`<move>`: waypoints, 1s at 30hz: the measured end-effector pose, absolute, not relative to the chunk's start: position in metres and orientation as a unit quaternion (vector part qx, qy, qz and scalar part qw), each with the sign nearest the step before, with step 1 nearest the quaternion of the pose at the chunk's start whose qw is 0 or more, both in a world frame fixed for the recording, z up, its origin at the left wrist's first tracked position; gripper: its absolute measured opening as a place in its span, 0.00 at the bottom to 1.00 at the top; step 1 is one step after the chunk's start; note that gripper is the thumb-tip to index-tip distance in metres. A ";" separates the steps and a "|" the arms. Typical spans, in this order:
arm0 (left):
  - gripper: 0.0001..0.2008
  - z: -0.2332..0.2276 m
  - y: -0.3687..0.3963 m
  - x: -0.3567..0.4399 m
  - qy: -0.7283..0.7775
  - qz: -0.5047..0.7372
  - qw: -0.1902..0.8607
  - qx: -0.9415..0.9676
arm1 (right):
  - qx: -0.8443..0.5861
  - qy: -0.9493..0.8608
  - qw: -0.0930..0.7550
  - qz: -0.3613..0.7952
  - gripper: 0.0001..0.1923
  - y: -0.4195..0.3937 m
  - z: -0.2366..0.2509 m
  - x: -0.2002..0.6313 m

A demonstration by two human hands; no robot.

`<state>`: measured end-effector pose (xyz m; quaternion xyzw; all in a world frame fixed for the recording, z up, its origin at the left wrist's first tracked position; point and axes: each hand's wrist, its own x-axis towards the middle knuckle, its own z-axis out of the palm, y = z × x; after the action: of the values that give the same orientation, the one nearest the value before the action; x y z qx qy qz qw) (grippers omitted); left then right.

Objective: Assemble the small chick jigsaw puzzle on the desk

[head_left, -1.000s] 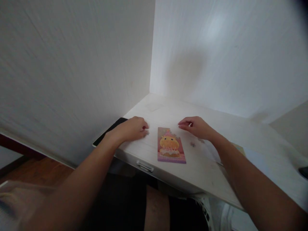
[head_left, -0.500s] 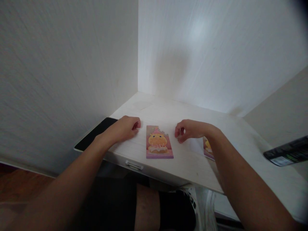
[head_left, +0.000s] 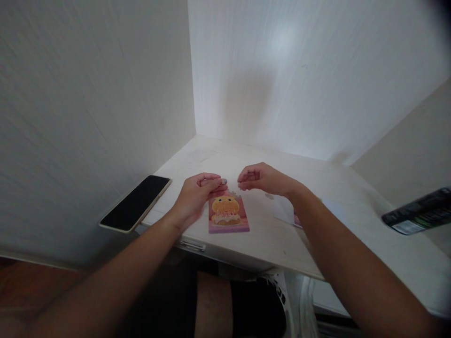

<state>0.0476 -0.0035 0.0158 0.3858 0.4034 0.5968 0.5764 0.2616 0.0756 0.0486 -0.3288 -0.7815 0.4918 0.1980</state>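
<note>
A partly assembled jigsaw puzzle, with a yellow cartoon figure on a cake against pink, lies flat on the white desk; its top edge is jagged. Over its upper left side is my left hand, with a small puzzle piece pinched at the fingertips. My right hand hovers just right of the puzzle's top, thumb and fingers closed together. Whatever may be between those fingertips is too small to make out. A loose puzzle piece rests on the desk below the right hand.
A black-screened phone lies at the desk's left edge, partly overhanging. Under my right forearm are white paper and part of a printed picture. At the far right is a dark bottle. Walls enclose the back and left.
My left hand has moved right, to the puzzle's upper left, and a piece now shows in its fingertips. My right hand has shifted left and up towards the puzzle's top, uncovering a loose piece.
</note>
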 end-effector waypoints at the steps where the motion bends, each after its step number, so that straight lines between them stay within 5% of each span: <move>1: 0.14 0.015 -0.004 0.049 0.402 0.608 0.572 0.376 | -0.324 -0.753 0.246 0.518 0.09 0.074 0.045 0.255; 5: 0.12 0.010 -0.003 0.051 0.404 0.624 0.563 0.362 | -0.311 -0.695 0.335 0.555 0.11 0.065 0.032 0.231; 30: 0.11 0.003 -0.002 0.053 0.407 0.632 0.556 0.355 | -0.346 -0.609 0.443 0.559 0.14 0.055 0.011 0.205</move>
<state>0.0529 -0.0018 0.0026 0.3546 0.4069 0.6318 0.5564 0.2054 0.0551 0.0110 -0.3457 -0.6094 0.5595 0.4429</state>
